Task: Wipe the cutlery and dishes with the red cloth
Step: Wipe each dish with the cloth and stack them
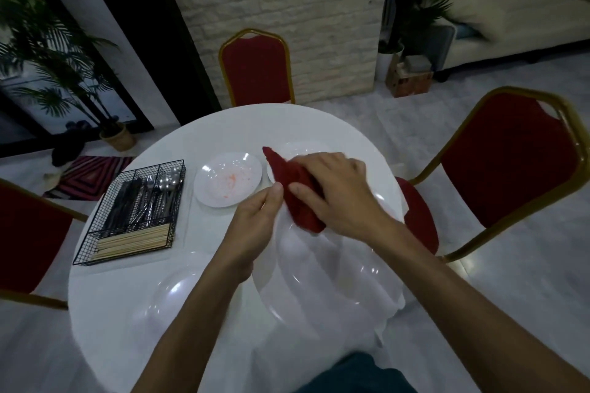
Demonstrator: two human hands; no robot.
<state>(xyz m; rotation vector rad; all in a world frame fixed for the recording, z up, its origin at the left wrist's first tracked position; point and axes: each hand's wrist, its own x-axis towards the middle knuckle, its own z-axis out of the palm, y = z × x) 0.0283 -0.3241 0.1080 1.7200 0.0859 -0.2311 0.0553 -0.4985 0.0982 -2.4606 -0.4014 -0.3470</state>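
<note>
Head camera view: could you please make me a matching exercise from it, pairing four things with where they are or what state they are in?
Things:
1. cloth
2. small plate
3. basket
4. left hand

Places and states:
A. grips the rim of the big plate
B. smeared with orange marks
C. held against the big plate by the right hand
D. holds cutlery, on the left side of the table

Pairs: 1-C, 2-B, 3-D, 4-A.
</note>
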